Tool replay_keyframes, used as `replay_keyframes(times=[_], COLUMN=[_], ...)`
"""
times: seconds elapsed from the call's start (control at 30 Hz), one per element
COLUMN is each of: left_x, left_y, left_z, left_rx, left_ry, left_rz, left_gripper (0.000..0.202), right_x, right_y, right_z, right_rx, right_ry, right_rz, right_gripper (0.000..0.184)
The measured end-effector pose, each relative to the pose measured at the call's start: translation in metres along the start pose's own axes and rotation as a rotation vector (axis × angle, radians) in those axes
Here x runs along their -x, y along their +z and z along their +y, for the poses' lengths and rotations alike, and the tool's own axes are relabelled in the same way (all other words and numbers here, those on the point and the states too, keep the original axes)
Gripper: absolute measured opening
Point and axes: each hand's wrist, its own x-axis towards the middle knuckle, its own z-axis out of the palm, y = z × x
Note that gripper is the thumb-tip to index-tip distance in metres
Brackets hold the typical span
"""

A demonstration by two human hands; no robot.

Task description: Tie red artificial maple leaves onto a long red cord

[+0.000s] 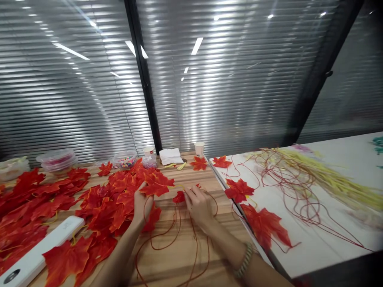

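Observation:
My left hand [141, 204] is closed on a red artificial maple leaf [156, 185], holding it up just above the wooden table [179, 255]. My right hand [198, 205] is pinched on the yellow stem and thin red cord [167, 243] beside a smaller red leaf [178, 197]. The cord loops across the wood toward me. A big heap of red leaves [98, 207] lies to the left of my hands.
A white board [326, 223] at right carries red leaves, tangled red cords [287, 179] and yellow stems [335, 179]. Bead tubs [58, 160], a small cup [199, 148] and tissue [170, 156] stand along the far edge by the blinds. A white bar [38, 255] lies near left.

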Motion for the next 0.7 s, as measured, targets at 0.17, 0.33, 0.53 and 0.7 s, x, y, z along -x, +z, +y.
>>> replay_keyframes(times=[0.17,0.33,0.53,0.7], left_x=[0.006,0.012,0.003,-0.003], left_y=[0.005,0.008,0.004,0.000], left_z=[-0.006,-0.011,-0.009,0.001], left_rx=[0.009,0.138,0.435,0.566], left_ry=[-0.087,-0.256,-0.456,-0.510], left_rz=[-0.122,-0.308,-0.215,-0.166], left_gripper=[0.014,0.028,0.031,0.042], right_x=[0.000,0.002,0.002,0.003], right_y=[-0.004,-0.007,-0.008,-0.004], right_z=[0.000,0.001,0.002,0.002], right_rx=[-0.050,-0.135,-0.164,-0.088], right_ry=[0.031,0.048,0.156,0.198], right_rz=[0.055,0.078,0.095,0.126], right_gripper=[0.019,0.020,0.022,0.026])
